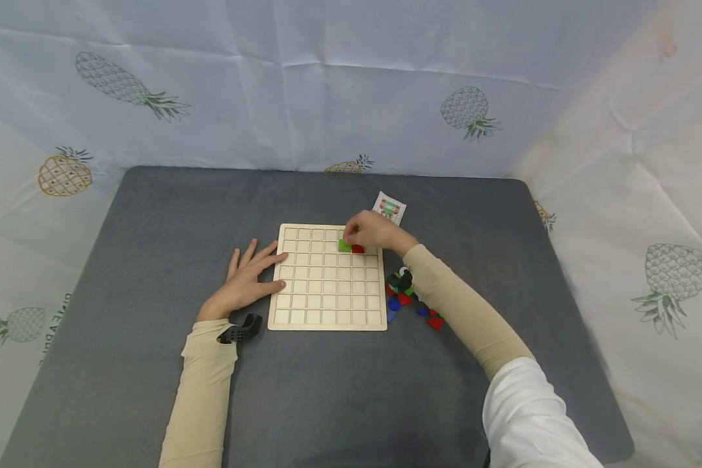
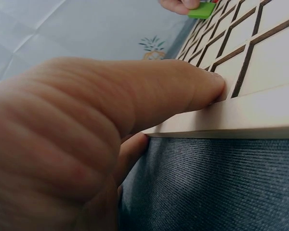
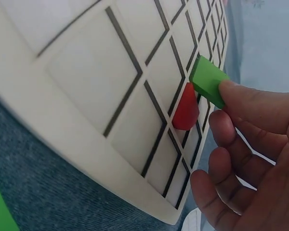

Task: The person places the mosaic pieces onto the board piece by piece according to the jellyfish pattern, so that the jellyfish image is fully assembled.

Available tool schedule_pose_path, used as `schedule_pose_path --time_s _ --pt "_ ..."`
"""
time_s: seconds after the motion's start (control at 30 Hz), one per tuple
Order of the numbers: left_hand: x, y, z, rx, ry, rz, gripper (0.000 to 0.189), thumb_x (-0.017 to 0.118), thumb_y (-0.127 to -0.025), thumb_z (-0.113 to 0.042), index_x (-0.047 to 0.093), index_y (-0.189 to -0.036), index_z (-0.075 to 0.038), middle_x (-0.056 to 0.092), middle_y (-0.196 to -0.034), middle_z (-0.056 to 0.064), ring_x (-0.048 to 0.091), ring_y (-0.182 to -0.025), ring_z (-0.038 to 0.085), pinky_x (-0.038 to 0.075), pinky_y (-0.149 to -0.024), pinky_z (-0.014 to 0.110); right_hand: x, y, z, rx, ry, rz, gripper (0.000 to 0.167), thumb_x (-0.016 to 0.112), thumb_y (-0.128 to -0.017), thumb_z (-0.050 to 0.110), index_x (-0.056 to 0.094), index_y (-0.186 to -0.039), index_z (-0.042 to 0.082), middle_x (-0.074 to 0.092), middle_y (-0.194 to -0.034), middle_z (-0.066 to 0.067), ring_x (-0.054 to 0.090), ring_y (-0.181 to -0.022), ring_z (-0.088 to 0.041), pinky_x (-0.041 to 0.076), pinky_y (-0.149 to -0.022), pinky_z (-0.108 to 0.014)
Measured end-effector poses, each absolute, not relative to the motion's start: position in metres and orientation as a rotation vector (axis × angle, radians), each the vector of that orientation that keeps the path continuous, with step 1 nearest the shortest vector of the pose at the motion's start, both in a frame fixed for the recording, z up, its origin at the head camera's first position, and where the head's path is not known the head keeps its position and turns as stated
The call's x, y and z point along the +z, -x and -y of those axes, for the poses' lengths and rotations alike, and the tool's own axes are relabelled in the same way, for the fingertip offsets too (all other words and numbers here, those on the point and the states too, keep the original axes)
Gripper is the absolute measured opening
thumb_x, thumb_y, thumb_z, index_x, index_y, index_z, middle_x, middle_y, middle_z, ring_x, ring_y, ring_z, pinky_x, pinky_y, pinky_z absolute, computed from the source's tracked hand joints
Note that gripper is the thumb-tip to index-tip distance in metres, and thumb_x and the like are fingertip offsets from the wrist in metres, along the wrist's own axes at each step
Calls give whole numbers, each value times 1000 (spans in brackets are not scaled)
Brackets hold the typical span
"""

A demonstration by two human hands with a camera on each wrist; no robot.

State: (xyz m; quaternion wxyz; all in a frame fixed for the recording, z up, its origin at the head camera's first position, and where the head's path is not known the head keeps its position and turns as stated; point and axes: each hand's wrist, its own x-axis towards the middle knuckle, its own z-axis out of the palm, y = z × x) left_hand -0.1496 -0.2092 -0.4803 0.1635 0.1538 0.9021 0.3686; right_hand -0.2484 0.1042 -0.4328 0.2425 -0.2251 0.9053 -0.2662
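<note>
A square wooden grid board (image 1: 327,327) lies on the dark table. My right hand (image 1: 371,231) pinches a green square tile (image 3: 209,82) between thumb and fingers, over the board's far right part. The tile is tilted, with one edge at the grid. Just beside it a red piece (image 3: 186,109) with slanted sides sits on the board. My left hand (image 1: 242,279) rests at the board's left edge with its fingers spread, the thumb (image 2: 202,86) lying on the rim.
Right of the board lie several loose red, blue, green and black pieces (image 1: 403,299), partly hidden by the right forearm. A small printed card (image 1: 389,207) with a coloured pattern lies beyond the right hand. Behind the table (image 1: 169,214) hangs a pineapple-print cloth (image 1: 327,117).
</note>
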Motion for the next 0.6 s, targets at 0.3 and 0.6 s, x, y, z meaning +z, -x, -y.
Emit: schedule_pose_path --time_s 0.3,0.6 --pt "-481 150 209 1050 -435 -2569 68 71 -94 -28 44 -154 -14 17 -171 10 -11 -159 38 -20 -122 59 -437 247 -102 -676 629 -2512 14 65 -100 20 76 -100 11 74 -99 -5 62 -81 -18 53 -81 -34" --pt "-480 151 208 1037 -429 -2576 68 71 -94 -26 44 -155 -15 16 -172 10 -12 -159 37 -20 -123 59 -439 244 -98 -613 603 -2557 13 64 -100 23 75 -97 14 72 -86 -2 61 -74 -17 50 -106 -41"
